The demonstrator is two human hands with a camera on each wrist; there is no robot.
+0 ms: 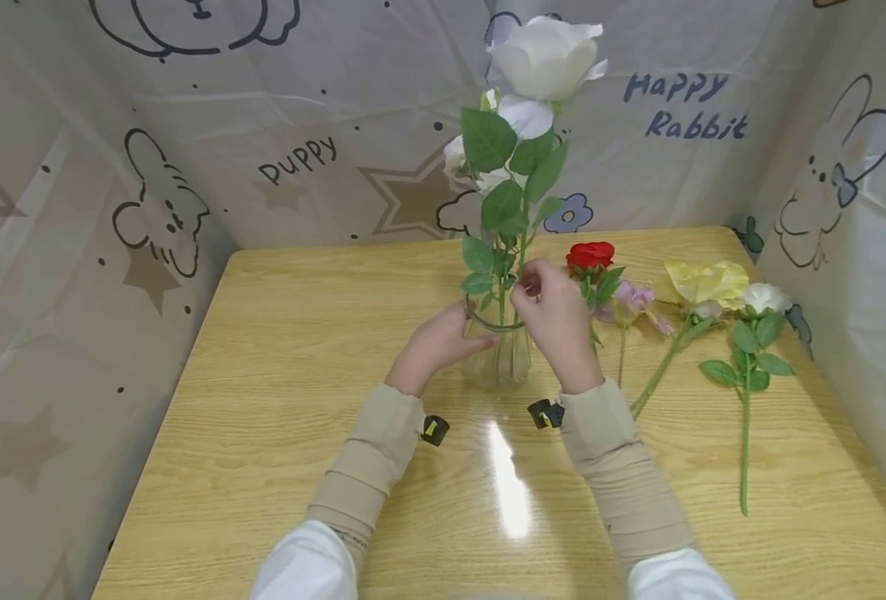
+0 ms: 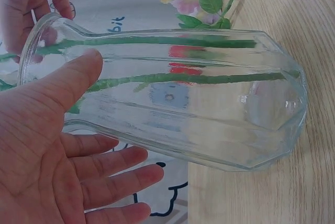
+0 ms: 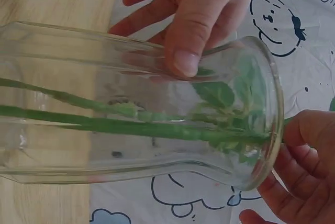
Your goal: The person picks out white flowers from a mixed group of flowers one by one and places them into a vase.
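Note:
A clear glass vase (image 1: 480,368) stands upright on the table, holding green stems with leaves and white flowers. My left hand (image 1: 437,340) holds the vase at its neck. In the left wrist view its thumb (image 2: 78,75) lies against the glass and the fingers extend along the other side. Over the rim, my right hand (image 1: 560,321) pinches a flower stem (image 3: 131,126) between thumb and fingertips. The stem runs down inside the vase. A large white rose (image 1: 548,58) tops the bunch, with smaller white blooms partly hidden behind its leaves (image 1: 488,140).
Right of the vase lie a red rose (image 1: 591,255), a pinkish-purple flower (image 1: 633,296), a yellow flower (image 1: 705,283) and a white flower (image 1: 765,297) on the wooden table (image 1: 285,367). Printed cloth (image 1: 322,100) hangs behind and at both sides.

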